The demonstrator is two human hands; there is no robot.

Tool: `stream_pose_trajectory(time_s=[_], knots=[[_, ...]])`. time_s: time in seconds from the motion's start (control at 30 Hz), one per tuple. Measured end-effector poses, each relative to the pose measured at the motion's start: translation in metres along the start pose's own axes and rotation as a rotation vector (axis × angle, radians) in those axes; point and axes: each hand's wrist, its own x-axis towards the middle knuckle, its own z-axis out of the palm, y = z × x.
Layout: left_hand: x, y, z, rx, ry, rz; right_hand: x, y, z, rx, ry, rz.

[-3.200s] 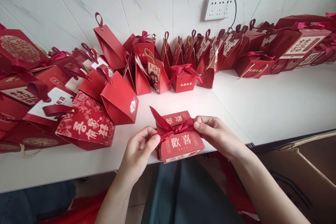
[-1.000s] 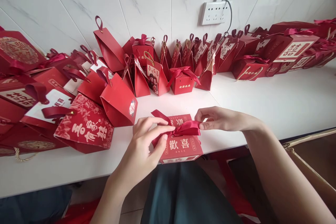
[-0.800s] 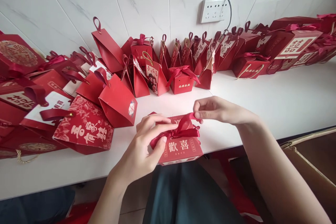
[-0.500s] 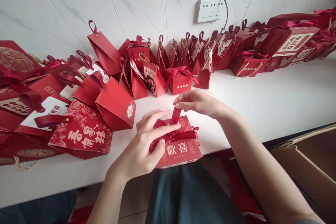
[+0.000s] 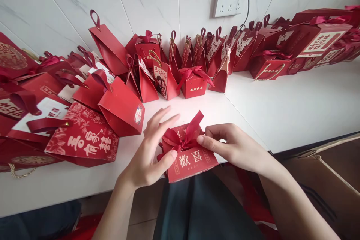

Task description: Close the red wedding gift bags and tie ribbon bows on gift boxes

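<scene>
A small red gift box (image 5: 189, 167) with cream lettering lies at the counter's front edge, directly before me. Tied across its top is a dark red ribbon (image 5: 182, 143) with a bow knot in the middle; one tail sticks up toward the back. My left hand (image 5: 153, 150) is at the box's left side, fingers spread and raised, its thumb resting on the box near the knot. At the right side, my right hand (image 5: 229, 144) pinches the bow's right part between thumb and curled fingers. The right fingertips are partly hidden behind the ribbon.
Several red gift boxes (image 5: 122, 107) crowd the left, and a row of red bags with loop handles (image 5: 185, 50) runs along the tiled wall. More red boxes (image 5: 317, 45) are stacked at the right. An open cardboard box (image 5: 323, 180) stands below the white counter (image 5: 253, 108).
My right hand has let go of the raised ribbon tail and come down to the bow's right side. My left fingers have lifted off the knot and spread. The view has shifted slightly.
</scene>
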Motion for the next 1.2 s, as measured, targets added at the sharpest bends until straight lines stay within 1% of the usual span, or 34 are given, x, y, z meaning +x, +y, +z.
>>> stream_pose_trajectory(time_s=[0.03,0.07,0.13,0.17,0.2,0.23,0.3,0.33,0.37,0.43,0.5,0.6,0.67,0.8,0.97,1.1,1.2], knots=[[-0.004,-0.001,0.002,-0.03,0.083,-0.016,0.001,0.002,0.001,0.059,-0.017,-0.005],[-0.01,-0.002,0.005,-0.06,0.199,-0.045,0.002,0.005,0.001,0.122,-0.029,-0.01],[-0.022,-0.002,0.009,-0.101,0.466,-0.148,0.003,0.008,0.002,0.228,-0.045,-0.008],[-0.029,-0.002,0.011,-0.113,0.553,-0.227,0.003,0.01,0.002,0.262,-0.049,0.0],[-0.034,0.0,0.013,-0.125,0.576,-0.319,0.003,0.01,0.002,0.283,-0.05,0.009],[-0.039,0.002,0.014,-0.15,0.533,-0.406,0.003,0.011,0.003,0.294,-0.048,0.015],[-0.043,0.009,0.016,-0.247,0.353,-0.536,0.003,0.01,0.004,0.3,-0.042,0.015],[-0.042,0.013,0.017,-0.303,0.282,-0.573,0.002,0.01,0.004,0.302,-0.037,0.012],[-0.041,0.016,0.018,-0.35,0.248,-0.591,0.002,0.01,0.005,0.304,-0.032,0.01],[-0.035,0.023,0.021,-0.421,0.249,-0.597,0.002,0.01,0.005,0.311,-0.019,0.01],[-0.03,0.025,0.025,-0.506,0.293,-0.587,0.003,0.012,0.006,0.328,-0.006,0.015],[-0.027,0.022,0.031,-0.654,0.357,-0.564,0.005,0.021,0.008,0.401,0.004,0.027],[-0.028,0.017,0.035,-0.697,0.374,-0.551,0.007,0.029,0.01,0.472,0.014,0.036],[-0.031,0.008,0.038,-0.701,0.342,-0.553,0.01,0.04,0.012,0.582,0.029,0.02],[-0.032,0.002,0.038,-0.713,0.299,-0.562,0.011,0.04,0.013,0.702,0.007,0.003],[-0.033,0.001,0.037,-0.727,0.292,-0.563,0.01,0.04,0.013,0.716,0.018,0.009],[-0.031,0.004,0.037,-0.646,0.314,-0.521,0.01,0.043,0.014,0.72,0.021,0.025]])
